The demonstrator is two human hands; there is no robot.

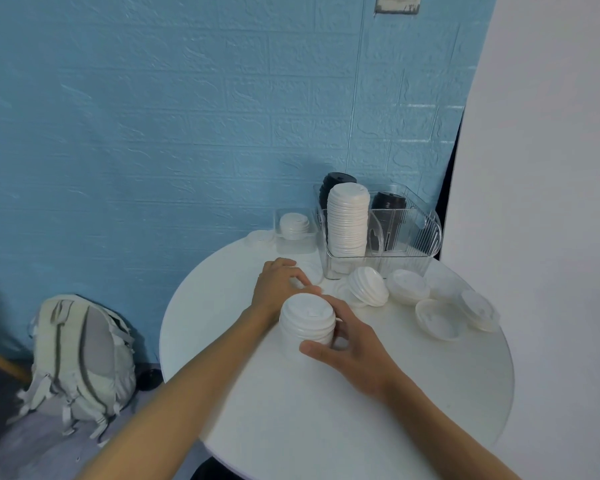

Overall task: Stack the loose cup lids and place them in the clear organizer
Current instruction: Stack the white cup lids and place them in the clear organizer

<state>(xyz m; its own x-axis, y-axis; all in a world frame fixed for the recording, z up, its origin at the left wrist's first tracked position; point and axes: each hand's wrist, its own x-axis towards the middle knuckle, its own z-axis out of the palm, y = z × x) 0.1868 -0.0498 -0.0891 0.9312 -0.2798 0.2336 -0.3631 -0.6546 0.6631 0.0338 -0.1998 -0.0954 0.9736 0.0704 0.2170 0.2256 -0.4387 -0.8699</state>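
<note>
- Two hands at mid-counter: right hand (352,355) grips a short lid stack (307,318); left hand (278,284) rests beyond it, fingers curled, grasp unclear.
- Loose lids (407,286) lie near the right edge.
- Organizer (406,237) stands at the far edge.

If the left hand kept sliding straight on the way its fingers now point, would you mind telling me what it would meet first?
Probably the clear organizer. The left hand points up and to the right across the table, toward the organizer's near left corner, with a flat lid apparently just under its fingertips; depth is hard to judge.
</note>
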